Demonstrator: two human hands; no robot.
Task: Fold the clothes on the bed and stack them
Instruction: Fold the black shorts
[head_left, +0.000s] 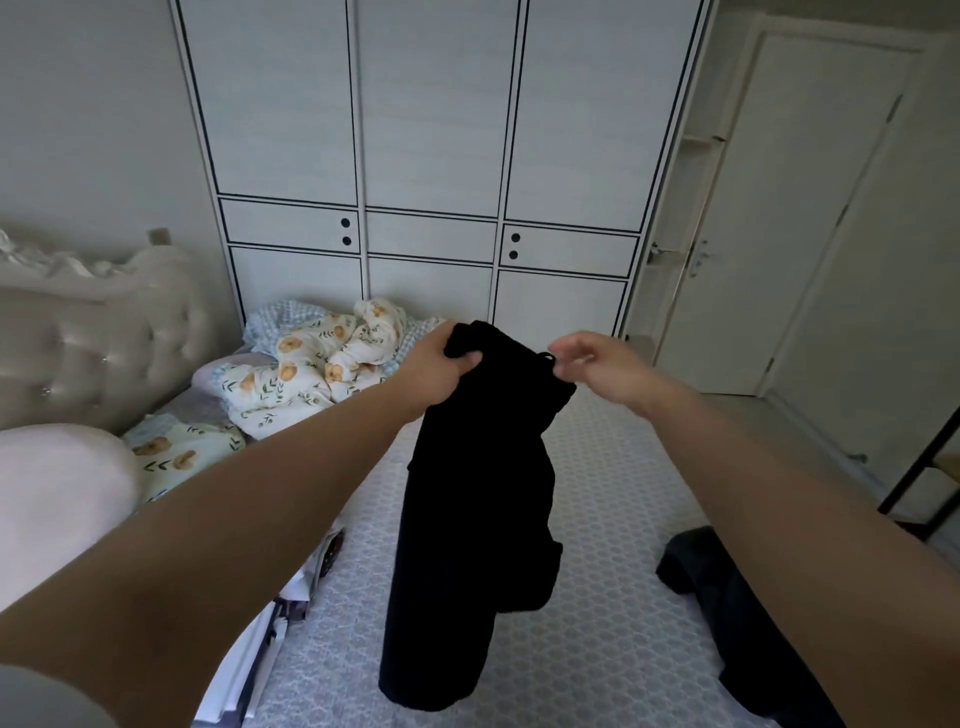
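Observation:
A black garment (462, 519), seemingly trousers, hangs in the air above the bed (613, 519). My left hand (441, 364) grips its top edge at the left corner. My right hand (587, 358) is at the top right corner, fingers loosely curled and blurred; a small loop of the fabric sits at the fingertips, and whether they pinch it is unclear. A second dark garment (727, 613) lies crumpled on the bed at the right, partly hidden by my right forearm.
A bunched floral duvet (322, 364) and pillows lie at the bed's far left by the padded headboard (93, 343). White clothes (270, 649) lie at the left edge. A white wardrobe (431, 156) stands behind, a door (810, 208) at the right.

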